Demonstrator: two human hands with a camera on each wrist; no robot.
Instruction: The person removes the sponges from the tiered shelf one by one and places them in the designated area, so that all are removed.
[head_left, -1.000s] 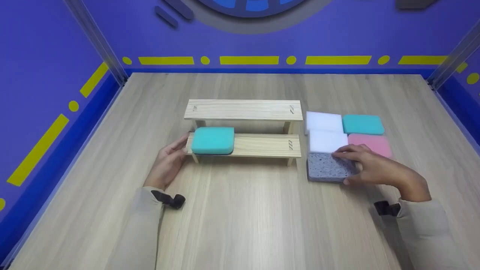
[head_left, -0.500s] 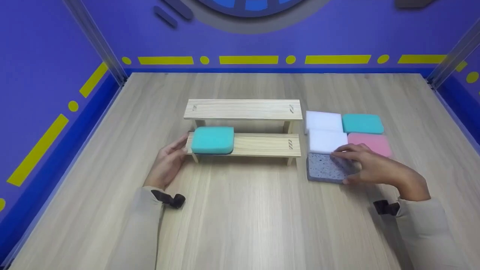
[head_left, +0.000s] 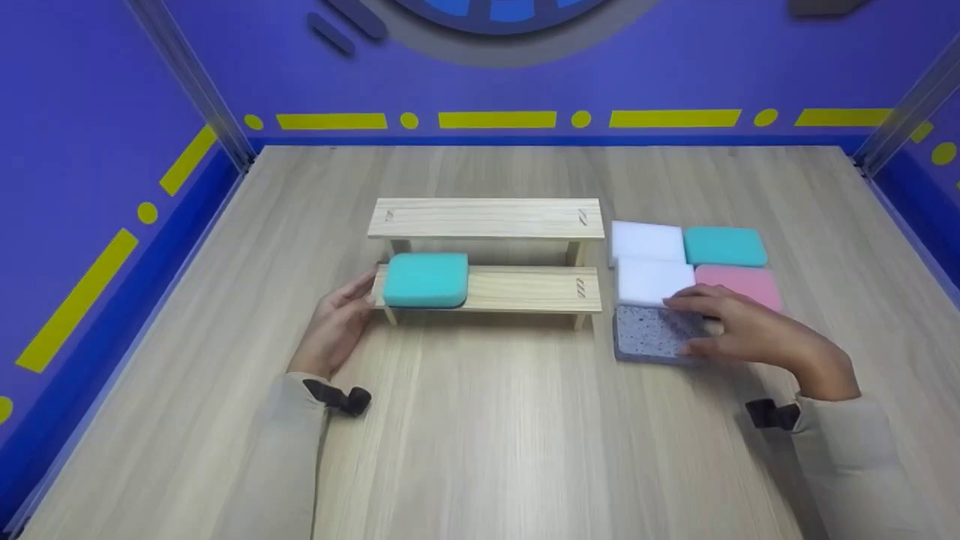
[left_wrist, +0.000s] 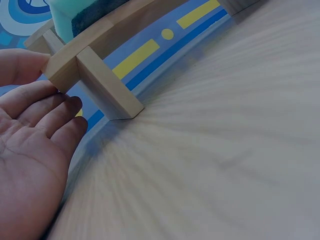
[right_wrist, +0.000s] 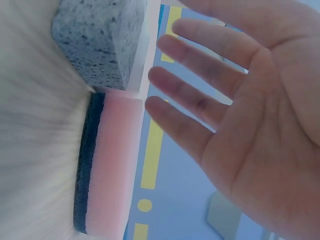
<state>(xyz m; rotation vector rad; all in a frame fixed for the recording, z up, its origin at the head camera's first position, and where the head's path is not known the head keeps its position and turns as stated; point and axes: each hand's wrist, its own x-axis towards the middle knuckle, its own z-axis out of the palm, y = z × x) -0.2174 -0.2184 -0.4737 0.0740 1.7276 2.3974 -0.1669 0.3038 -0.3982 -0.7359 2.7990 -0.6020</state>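
A two-step wooden stand (head_left: 532, 289) is in the middle of the table, with a teal sponge (head_left: 425, 280) on the left of its lower step. My left hand (head_left: 334, 322) holds that step's left end between thumb and fingers. To the right, a grey speckled sponge-like block (head_left: 646, 335) lies in front of a white sponge (head_left: 655, 281). Over the block's right part hovers my right hand (head_left: 739, 334), fingers extended; in the right wrist view the fingers look apart from the block (right_wrist: 92, 40). The pink sponge (right_wrist: 112, 165) with a dark layer is beside it.
Another white sponge (head_left: 647, 243) and a second teal sponge (head_left: 725, 247) make up the back row on the right. The stand's upper step (head_left: 487, 218) is behind the lower one. Blue panels (head_left: 525, 90) bound the wooden table at the back and sides.
My right thumb has lifted from the front edge of the grey block and shifted up and slightly left over it. The left hand, the stand and the sponges have stayed put.
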